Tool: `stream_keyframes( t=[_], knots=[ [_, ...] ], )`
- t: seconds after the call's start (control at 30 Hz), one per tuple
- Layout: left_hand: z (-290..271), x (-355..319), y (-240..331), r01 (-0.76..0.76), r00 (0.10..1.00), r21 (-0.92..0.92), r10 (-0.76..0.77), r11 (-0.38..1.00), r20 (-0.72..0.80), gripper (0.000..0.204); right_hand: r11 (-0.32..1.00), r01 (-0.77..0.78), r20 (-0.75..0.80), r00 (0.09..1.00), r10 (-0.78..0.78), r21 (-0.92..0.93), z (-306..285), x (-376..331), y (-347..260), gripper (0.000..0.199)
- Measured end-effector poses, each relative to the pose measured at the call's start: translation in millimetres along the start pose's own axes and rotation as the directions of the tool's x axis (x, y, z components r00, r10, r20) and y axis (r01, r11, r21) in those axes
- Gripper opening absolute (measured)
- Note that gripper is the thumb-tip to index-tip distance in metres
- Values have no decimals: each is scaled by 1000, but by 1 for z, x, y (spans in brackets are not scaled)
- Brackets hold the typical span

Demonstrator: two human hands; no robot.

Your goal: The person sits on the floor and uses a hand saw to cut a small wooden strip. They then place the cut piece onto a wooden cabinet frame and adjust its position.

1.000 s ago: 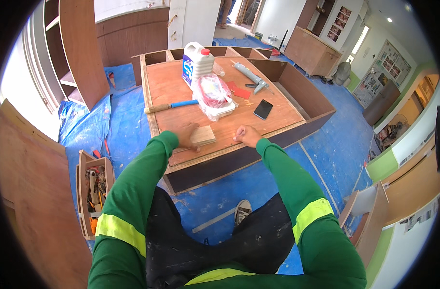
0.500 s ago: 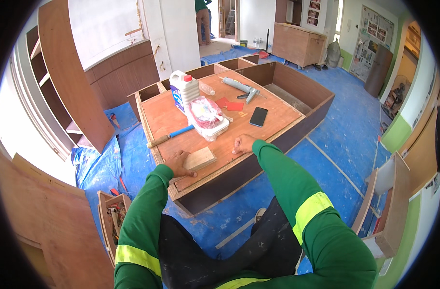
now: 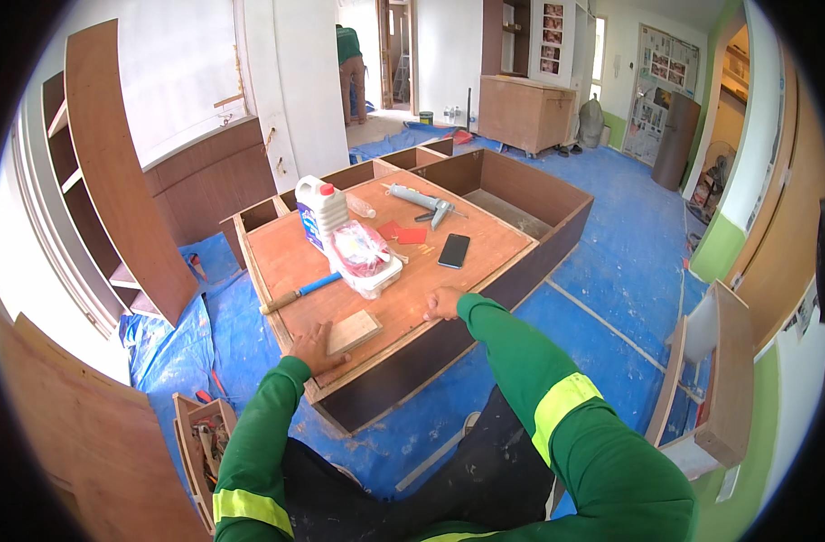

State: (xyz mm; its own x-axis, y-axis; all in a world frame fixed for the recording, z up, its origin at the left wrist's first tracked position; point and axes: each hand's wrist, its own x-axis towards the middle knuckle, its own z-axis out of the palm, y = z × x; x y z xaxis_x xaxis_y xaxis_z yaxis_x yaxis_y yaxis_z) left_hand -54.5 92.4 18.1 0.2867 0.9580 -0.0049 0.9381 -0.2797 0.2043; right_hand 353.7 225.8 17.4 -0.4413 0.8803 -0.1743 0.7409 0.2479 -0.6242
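Note:
My left hand [image 3: 316, 349] lies with spread fingers on the reddish plywood panel [image 3: 286, 253], against the end of a short pale wood block [image 3: 355, 331]. At the panel's near edge, my right hand [image 3: 443, 303] has its fingers curled together; anything in them is too small or hidden to tell. Beyond it lies a black phone [image 3: 454, 251]. A hammer-like tool with a blue shaft and wooden handle [image 3: 286, 300] rests left of a white jug with a red cap [image 3: 322, 212]. Beside the jug, a clear plastic bag [image 3: 358, 248] sits on a white container [image 3: 375, 278].
A grey caulking gun [image 3: 421, 200], red pieces [image 3: 403, 233] and a clear bottle [image 3: 361, 207] occupy the panel's far part. Open cabinet compartments [image 3: 521, 194] adjoin it. Blue sheeting [image 3: 602, 280] covers the floor. A tool box [image 3: 205, 443] stands lower left; another person [image 3: 350, 72] bends far back.
The whole view has shifted, with the panel now lower and further left. My right hand has moved slightly right toward the panel's edge. My left hand stays by the wood block.

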Motion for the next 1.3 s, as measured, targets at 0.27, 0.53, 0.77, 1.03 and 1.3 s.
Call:
stream_keyframes(
  t=[0.27, 0.53, 0.77, 1.03, 1.3],
  knots=[
    [-3, 4, 4, 11, 999, -21, -10, 1000, 33, 115, 1000, -15, -30, 999, 15, 14, 6, 1, 6, 33],
    [-2, 1, -5, 1, 999, -49, 0, 999, 34, 116, 998, -9, 17, 1000, 8, 65, 6, 0, -2, 32],
    [-3, 2, -1, 18, 999, -41, -17, 999, 36, 116, 999, 7, -14, 1000, -6, 54, 7, 3, 5, 33],
    [1, 5, -4, -4, 999, -40, 5, 999, 32, 115, 1000, -12, -16, 1000, 12, -3, 6, 5, 4, 33],
    [-4, 5, 4, -1, 998, -43, 3, 999, 56, 113, 1000, -5, -27, 1000, 4, -13, 4, 3, 12, 34]
  ],
)
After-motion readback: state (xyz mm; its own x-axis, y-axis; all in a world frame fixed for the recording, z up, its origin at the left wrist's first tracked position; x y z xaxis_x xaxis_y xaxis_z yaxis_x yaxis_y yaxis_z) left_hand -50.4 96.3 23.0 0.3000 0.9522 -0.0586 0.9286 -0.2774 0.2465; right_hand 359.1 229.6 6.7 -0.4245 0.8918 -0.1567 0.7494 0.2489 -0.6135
